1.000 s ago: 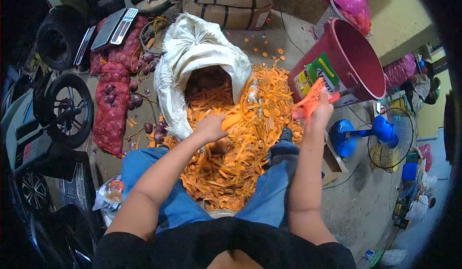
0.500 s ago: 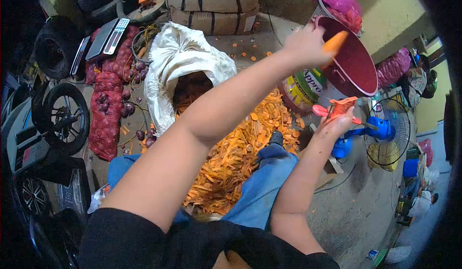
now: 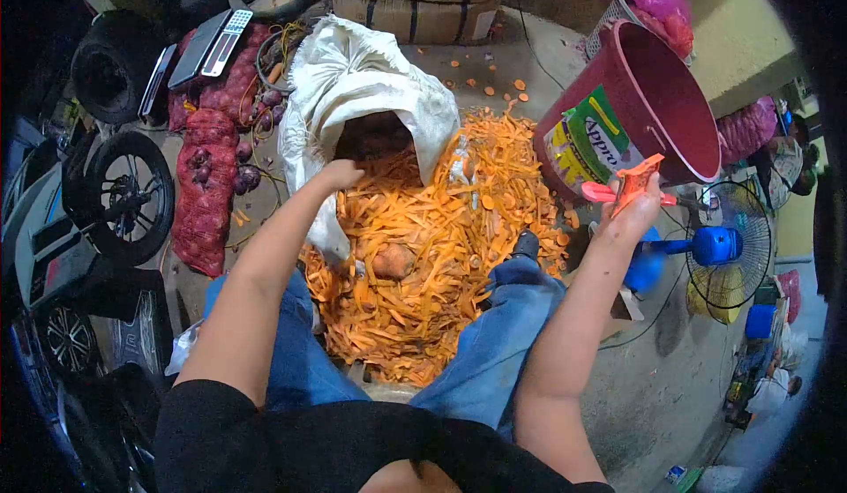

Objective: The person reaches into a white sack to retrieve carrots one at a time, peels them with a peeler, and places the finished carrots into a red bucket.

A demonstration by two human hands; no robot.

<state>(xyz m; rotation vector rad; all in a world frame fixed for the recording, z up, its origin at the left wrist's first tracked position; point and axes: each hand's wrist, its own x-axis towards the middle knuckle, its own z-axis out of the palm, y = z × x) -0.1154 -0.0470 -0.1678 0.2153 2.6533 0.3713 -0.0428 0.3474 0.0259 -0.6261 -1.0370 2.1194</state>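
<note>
On the left side of the big white woven-plastic sack point(image 3: 353, 74), there's a long red mesh bag of onions point(image 3: 203, 202) on the floor. The left hand point(image 3: 341, 174) is at the sack's open mouth, knuckles up, fingers together and pointing right along the opening. Can't tell if they're gripping anything, because the tips aren't clear.

Just in front of that mouth, on the wearer's side, a stubby brownish-orange root, carrot-looking point(image 3: 394, 262), sits on a spread of thin orange peelings point(image 3: 441, 220). It's so chunky I can't really make out a long axis. From the left fingers it lies towards the wearer and a bit right, well apart from them, and the left hand is the nearer one.

Well right of the sack, the right hand point(image 3: 633, 215) has its fingers closed round a pinkish-red plastic-handled tool point(image 3: 600, 192), in front of a tall dark-red plastic bucket point(image 3: 589, 80) with a green label.
</note>
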